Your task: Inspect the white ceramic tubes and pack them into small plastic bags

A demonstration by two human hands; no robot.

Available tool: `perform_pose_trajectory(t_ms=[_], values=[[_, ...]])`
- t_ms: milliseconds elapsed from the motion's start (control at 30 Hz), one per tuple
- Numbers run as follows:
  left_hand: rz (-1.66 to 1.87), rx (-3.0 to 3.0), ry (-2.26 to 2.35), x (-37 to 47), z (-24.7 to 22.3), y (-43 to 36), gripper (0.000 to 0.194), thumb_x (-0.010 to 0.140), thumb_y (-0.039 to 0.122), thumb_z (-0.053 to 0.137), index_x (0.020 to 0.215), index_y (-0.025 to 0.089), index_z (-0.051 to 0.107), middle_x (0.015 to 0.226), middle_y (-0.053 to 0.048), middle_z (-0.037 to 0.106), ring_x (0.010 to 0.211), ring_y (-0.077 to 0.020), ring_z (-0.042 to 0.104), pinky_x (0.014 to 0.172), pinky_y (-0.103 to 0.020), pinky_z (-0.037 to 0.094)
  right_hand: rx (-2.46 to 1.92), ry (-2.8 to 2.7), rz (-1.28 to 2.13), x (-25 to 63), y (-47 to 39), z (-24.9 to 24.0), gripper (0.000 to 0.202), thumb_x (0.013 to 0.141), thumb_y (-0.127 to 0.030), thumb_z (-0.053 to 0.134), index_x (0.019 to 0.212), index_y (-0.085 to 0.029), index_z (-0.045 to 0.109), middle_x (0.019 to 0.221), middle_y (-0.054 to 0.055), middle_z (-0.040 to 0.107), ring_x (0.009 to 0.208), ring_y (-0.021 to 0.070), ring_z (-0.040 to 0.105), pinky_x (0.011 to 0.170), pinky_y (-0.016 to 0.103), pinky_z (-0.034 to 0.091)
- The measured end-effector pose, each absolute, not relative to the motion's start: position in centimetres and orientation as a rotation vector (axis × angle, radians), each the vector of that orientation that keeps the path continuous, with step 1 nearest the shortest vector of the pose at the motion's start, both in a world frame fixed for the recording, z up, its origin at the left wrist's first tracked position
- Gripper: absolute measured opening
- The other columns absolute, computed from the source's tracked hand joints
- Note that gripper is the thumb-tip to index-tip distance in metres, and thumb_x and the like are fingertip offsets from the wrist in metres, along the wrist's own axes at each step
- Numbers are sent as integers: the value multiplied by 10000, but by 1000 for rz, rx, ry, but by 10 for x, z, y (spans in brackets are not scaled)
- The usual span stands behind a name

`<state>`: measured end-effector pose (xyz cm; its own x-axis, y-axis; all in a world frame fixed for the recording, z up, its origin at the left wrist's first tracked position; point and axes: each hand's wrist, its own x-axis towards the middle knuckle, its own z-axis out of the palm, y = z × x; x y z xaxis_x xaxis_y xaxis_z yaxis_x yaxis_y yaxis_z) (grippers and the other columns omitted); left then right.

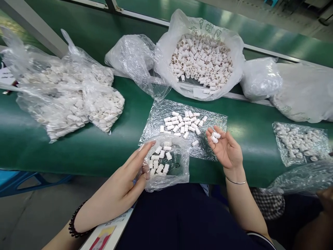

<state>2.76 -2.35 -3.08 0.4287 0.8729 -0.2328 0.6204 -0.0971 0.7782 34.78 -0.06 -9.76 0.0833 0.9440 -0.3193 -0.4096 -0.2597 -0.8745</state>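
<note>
- Head view: a small clear bag (184, 173), containing white tubes (161, 153), is grasped at its left edge by the left hand (131, 175).
- A few tubes (214, 139) are held in the curled fingers of the right hand (226, 147).
- Loose tubes (185, 118) are spread on a plastic sheet (153, 126); more are contained in a large open bag (163, 52).

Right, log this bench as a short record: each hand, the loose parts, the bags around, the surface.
Left hand: at the left edge of a small clear bag with white tubular fittings inside
Right hand: palm up, a few fittings resting on its fingers
Loose parts: fittings on a clear plastic sheet
Beyond sheet: large open bag of fittings
Far left: filled clear bags
Surface: green worktop
</note>
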Motion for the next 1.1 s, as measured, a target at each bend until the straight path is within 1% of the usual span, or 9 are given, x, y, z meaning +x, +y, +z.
perform_pose_trajectory(t_ms=[233, 367, 500, 600, 700, 767, 867, 1033, 1100], values=[[322, 1775, 1314, 28, -28, -26, 595, 975, 310, 344, 1532, 372, 143, 1458, -80, 447, 740, -117, 591, 540, -179, 472, -1162, -703, 1521, 340, -12, -80, 489, 961, -551, 286, 1208, -267, 599, 1396, 58, 548, 1312, 223, 505, 1144, 490, 383], [304, 1776, 1283, 26, -32, -25, 609, 970, 316, 367, 1526, 406, 136, 1566, -54, 298, 841, -145, 623, 517, -162, 468, -1020, -865, 1574, 314, -19, -51, 507, 981, -532, 220, 1263, -286, 562, 1411, 39, 534, 1307, 215, 508, 1094, 460, 453], [263, 1876, 1250, 24, -36, -22, 660, 965, 269, 369, 1540, 369, 62, 1449, -65, 467, 875, -139, 642, 764, -226, 546, -840, -1326, 1664, 274, -28, -27, 446, 974, -482, 380, 1376, -315, 471, 1479, 25, 459, 1357, 218, 445, 1116, 453, 425], [281, 1932, 1278, 22, -35, -23, 663, 960, 261, 379, 1544, 349, 78, 1444, -68, 473, 966, -167, 643, 873, -267, 533, -928, -1709, 1400, 266, -21, -25, 439, 949, -357, 510, 1385, -325, 461, 1480, 22, 457, 1361, 209, 432, 1120, 453, 417], [286, 1869, 1302, 18, -35, -25, 653, 965, 279, 380, 1538, 377, 82, 1506, -72, 396, 901, -150, 650, 725, -208, 548, -1167, -1842, 848, 292, 7, -42, 338, 935, -265, 513, 1267, -302, 562, 1257, 46, 626, 1165, 202, 581, 970, 435, 533], [301, 1830, 1294, 16, -35, -26, 658, 964, 275, 382, 1539, 373, 80, 1462, -82, 443, 852, -138, 646, 653, -186, 539, -1487, -1871, 525, 319, 30, -58, 268, 917, -249, 500, 1153, -260, 629, 1153, 80, 653, 1091, 239, 603, 925, 485, 533], [324, 1834, 1278, 14, -37, -25, 676, 953, 253, 402, 1543, 352, 88, 1395, -91, 507, 832, -136, 642, 649, -186, 539, -1761, -2022, 390, 350, 59, -82, 240, 859, -234, 538, 1063, -209, 662, 1171, 126, 627, 1156, 317, 556, 968, 567, 472], [325, 1813, 1301, 17, -36, -24, 652, 959, 262, 397, 1535, 382, 116, 1531, -80, 359, 910, -151, 643, 652, -175, 533, -1830, -2196, 345, 354, 73, -100, 366, 798, -297, 638, 1148, -189, 639, 1265, 154, 561, 1216, 369, 500, 991, 586, 441], [346, 1789, 1321, 19, -36, -25, 642, 958, 269, 398, 1533, 381, 137, 1519, -79, 383, 917, -163, 648, 625, -171, 528, -1850, -2233, 324, 349, 75, -101, 350, 814, -308, 618, 1141, -184, 648, 1266, 159, 557, 1189, 371, 516, 965, 581, 456]])
